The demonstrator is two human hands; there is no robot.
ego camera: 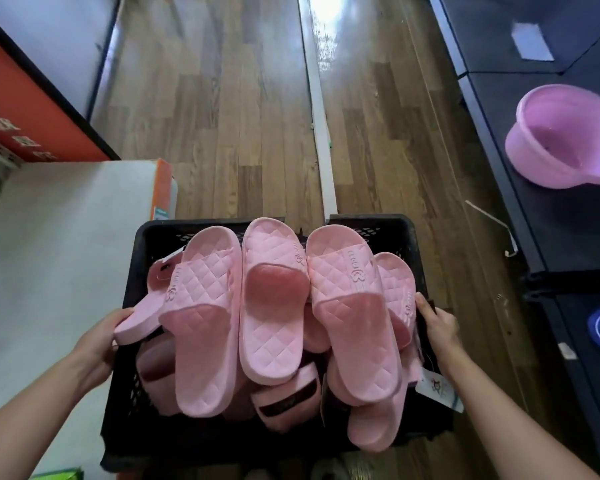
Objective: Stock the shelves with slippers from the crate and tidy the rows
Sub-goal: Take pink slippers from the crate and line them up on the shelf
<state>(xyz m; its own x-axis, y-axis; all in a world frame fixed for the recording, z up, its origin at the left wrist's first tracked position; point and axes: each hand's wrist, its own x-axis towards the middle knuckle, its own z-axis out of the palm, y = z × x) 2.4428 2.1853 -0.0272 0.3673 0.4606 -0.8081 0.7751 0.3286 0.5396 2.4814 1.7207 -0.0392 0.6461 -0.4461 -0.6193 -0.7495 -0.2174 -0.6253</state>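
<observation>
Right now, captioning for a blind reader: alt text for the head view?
The left hand and right hand grip the sides of a black crate heaped with pink slippers, over a wood floor. A pink basin sits on a shelf at right.

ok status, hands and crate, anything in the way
Left hand and right hand grip the crate sides. Slippers heaped inside, one overhanging at left hand. Basin on shelf to right.

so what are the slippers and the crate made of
Slippers: probably soft moulded foam or rubber, matte pink, going by the quilted pattern pressed into strap and footbed. Crate: apparently rigid black plastic, dull finish, with mesh openings moulded into its walls.
</observation>
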